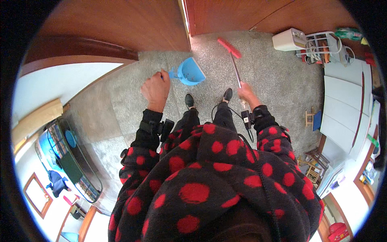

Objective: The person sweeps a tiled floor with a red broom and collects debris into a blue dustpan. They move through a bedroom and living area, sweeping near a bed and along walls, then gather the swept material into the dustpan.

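Note:
My left hand (157, 88) is closed around the handle of a blue plastic dustpan (191, 72). Some small dark debris lies in the pan, whose straight lip faces right. My right hand (248, 93) grips the metal pole of a broom (235, 67). At the far end of that pole is a red bristle head (229, 47), over the speckled floor ahead of my feet. The broom head and the dustpan are apart. I cannot tell whether the pan touches the floor.
A brown wooden door (115, 24) stands ahead on the left. White cabinets (343, 87) line the right side, with a white bin (288, 40) and a metal rack (322, 45) beyond them. A small blue-seated stool (316, 120) stands at right. A bed frame (71, 166) is at left.

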### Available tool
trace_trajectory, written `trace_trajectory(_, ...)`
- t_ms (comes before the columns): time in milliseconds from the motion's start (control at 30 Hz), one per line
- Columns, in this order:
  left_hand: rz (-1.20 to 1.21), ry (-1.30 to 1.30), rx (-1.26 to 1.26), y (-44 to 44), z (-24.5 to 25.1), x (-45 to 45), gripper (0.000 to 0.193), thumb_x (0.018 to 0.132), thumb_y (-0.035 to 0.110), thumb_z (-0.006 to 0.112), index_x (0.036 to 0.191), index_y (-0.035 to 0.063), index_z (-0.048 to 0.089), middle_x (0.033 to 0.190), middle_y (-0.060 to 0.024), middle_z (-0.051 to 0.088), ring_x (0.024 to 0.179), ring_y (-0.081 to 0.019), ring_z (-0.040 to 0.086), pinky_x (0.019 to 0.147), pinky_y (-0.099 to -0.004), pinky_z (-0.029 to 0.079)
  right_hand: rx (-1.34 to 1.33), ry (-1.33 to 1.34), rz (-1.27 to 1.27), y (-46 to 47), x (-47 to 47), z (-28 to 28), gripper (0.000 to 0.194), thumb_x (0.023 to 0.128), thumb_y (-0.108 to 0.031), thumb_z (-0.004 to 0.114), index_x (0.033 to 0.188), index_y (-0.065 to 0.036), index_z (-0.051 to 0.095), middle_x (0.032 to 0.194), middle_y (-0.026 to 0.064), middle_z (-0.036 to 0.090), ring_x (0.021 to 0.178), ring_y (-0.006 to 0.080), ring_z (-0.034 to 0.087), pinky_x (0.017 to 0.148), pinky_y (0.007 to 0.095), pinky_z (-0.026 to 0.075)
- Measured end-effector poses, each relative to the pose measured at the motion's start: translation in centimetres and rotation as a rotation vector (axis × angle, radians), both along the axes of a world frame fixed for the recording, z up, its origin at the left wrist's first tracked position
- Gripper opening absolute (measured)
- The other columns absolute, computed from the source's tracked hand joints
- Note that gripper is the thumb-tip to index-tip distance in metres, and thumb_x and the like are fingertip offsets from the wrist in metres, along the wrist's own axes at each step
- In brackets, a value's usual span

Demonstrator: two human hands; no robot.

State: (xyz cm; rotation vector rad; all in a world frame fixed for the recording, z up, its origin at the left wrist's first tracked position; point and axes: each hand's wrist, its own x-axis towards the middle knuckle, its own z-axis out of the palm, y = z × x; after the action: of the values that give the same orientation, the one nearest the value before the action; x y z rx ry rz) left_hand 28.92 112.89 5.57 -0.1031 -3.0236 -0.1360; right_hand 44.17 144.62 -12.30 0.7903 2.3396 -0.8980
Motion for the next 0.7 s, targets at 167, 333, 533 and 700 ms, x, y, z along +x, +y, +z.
trace_trajectory(167, -0.012, -0.077, 0.002, 0.0, 0.2, -0.1, 0.037, 0.08, 0.036, 0.045, 0.064, 0.0083, 0.064, 0.06, -0.0192, 0.059, 0.055, -0.0356, 0.059, 0.051, -0.0449, 0.047, -0.166, 0.074, 0.208, -3.6, 4.5, 2.8, 0.021, 0.072, -0.013, 0.049, 0.088, -0.001, 0.055, 0.08, 0.0235, 0.058, 0.076, 0.0384, 0.057, 0.065, 0.0426, 0.045)
trace_trajectory(333, -0.037, -0.144, 0.057, -0.2, 0.8, -0.4, 0.037, 0.081, 0.037, 0.044, 0.068, 0.008, 0.063, 0.063, -0.0198, 0.059, 0.057, -0.036, 0.059, 0.053, -0.0456, 0.047, -0.54, -0.236, -0.089, -4.7, 8.3, 9.5, 0.034, 0.076, -0.01, 0.051, 0.11, -0.008, 0.051, 0.057, 0.0053, 0.049, 0.044, 0.0155, 0.048, 0.04, 0.0304, 0.04)
trace_trajectory(533, -0.132, -0.195, 0.09, -1.9, 0.9, -0.6, 0.042, 0.081, 0.042, 0.045, 0.068, 0.0061, 0.061, 0.064, -0.0201, 0.059, 0.06, -0.0373, 0.058, 0.053, -0.0462, 0.045, -0.581, -0.21, -0.477, -9.9, 13.9, 11.3, 0.045, 0.08, -0.011, 0.05, 0.124, -0.009, 0.041, 0.055, 0.0001, 0.045, 0.038, 0.0084, 0.04, 0.034, 0.0242, 0.033)
trace_trajectory(700, -0.274, -0.283, 0.065, -3.3, 1.1, -0.5, 0.046, 0.079, 0.047, 0.047, 0.066, 0.0044, 0.061, 0.065, -0.0202, 0.059, 0.062, -0.0382, 0.058, 0.054, -0.0461, 0.045, -0.476, -0.049, -0.731, -14.2, 17.9, 7.8, 0.041, 0.08, -0.012, 0.049, 0.121, -0.008, 0.042, 0.054, -0.0001, 0.043, 0.038, 0.0092, 0.04, 0.034, 0.025, 0.033)
